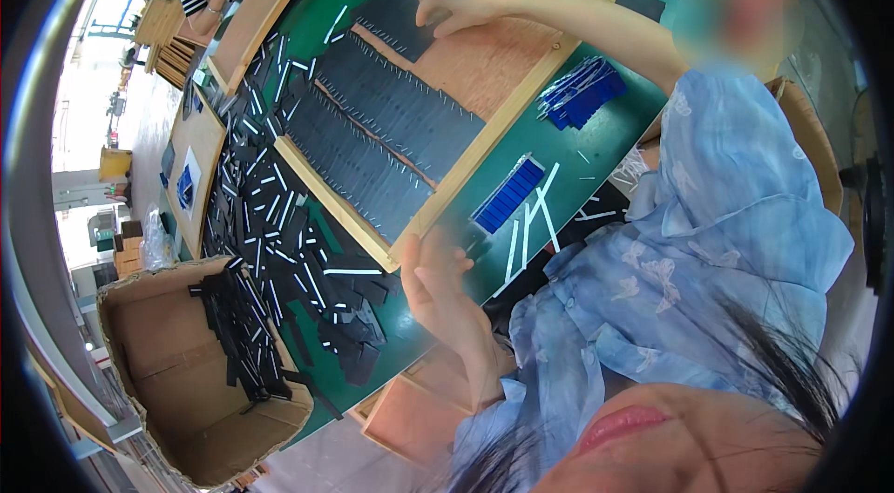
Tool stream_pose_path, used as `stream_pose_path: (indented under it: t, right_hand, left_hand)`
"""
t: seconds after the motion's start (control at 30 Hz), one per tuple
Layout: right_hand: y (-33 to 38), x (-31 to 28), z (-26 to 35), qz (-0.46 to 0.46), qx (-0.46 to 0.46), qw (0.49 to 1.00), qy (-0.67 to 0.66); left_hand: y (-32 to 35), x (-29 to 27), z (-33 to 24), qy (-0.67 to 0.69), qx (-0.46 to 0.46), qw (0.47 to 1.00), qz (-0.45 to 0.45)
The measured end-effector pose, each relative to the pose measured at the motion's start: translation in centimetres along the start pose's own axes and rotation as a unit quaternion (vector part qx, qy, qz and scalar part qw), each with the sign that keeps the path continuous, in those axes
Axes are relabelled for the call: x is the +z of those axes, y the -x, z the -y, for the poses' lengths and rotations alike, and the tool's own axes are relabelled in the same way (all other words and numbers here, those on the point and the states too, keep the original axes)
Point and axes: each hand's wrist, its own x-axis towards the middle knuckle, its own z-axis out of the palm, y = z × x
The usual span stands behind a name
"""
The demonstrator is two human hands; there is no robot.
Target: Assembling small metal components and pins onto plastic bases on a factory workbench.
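My right hand (461,5) reaches over the far part of a wooden tray (438,214), its fingers apart and bent down at the edge of a dark flat piece (396,23). I see nothing held in it. Rows of black flat pieces (391,107) with thin pale pins along their edges cover much of the tray. Beside the tray's near corner, my left hand (436,293) is raised, slightly blurred, with fingers apart and no visible object in it. A row of blue pieces (508,195) lies near it on the green table (410,325).
Another bundle of blue pieces (585,91) lies by the tray's rail. Loose black and white strips (270,204) are heaped left of the tray. A cardboard box (158,335) holding black strips stands at the table's edge. Across the table, a person in a striped top (200,0) sits.
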Motion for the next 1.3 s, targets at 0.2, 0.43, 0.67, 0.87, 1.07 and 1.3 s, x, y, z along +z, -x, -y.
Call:
stream_pose_path:
  t: [0.2, 0.43, 0.67, 0.87, 1.07, 1.3]
  right_hand:
    - [0.4, -0.2, -0.1, -0.007, 0.020, 1.000, 0.019]
    - [-0.3, -0.1, 2.3, -0.017, -0.038, 0.999, 0.012]
    - [2.1, -2.2, 7.2, -0.064, -0.024, 0.998, -0.003]
    - [3.9, -3.3, 13.0, -0.031, -0.081, 0.995, -0.051]
    - [6.9, -3.9, 14.5, -0.042, -0.078, 0.993, -0.073]
    - [7.8, -3.4, 15.4, -0.003, -0.121, 0.985, -0.122]
  left_hand:
    - [0.2, 0.6, 0.1, -0.040, 0.008, 0.999, -0.013]
    - [2.5, -2.1, 1.6, -0.200, 0.049, 0.978, -0.042]
    - [-3.5, -15.0, 0.2, -0.583, 0.243, 0.719, -0.290]
    - [-7.6, -13.4, 0.9, -0.714, 0.120, 0.650, -0.229]
    - [-7.8, -15.0, 0.7, -0.620, 0.204, 0.735, -0.186]
    - [-5.6, -15.2, -0.3, -0.300, 0.153, 0.915, -0.221]
